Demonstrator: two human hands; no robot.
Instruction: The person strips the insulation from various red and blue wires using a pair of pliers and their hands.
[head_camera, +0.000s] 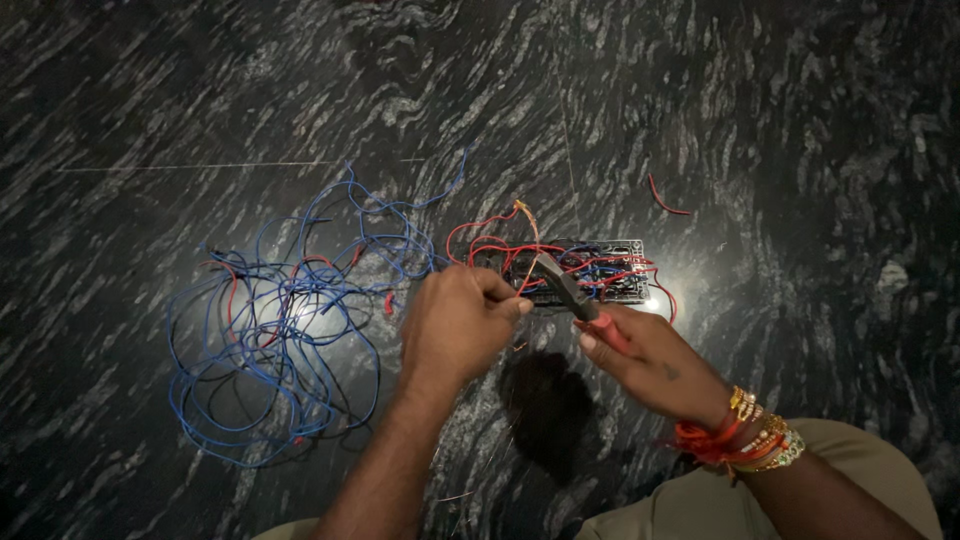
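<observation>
On the dark, streaky stone floor (700, 100), seen from the head camera, two hands meet in the middle. The left hand (455, 325) is curled shut and pinches a thin red wire (522, 282) between its fingertips. The right hand (650, 360) is closed around the red handles of a pair of pliers (565, 288). The pliers' long grey nose points up and to the left, from the right hand toward the left hand's fingertips. The nose tip sits right by the pinched wire, so the wire lies just left of the tool. I cannot tell if the nose is biting the wire.

Just behind both hands lies a flat black switch board with red and blue wires on it (610, 270). The red wire seems to run back to it. To the left, well apart from the pliers, a big loose tangle of blue wires (270, 340) spreads out. A short red wire scrap (665, 200) lies alone up to the right.
</observation>
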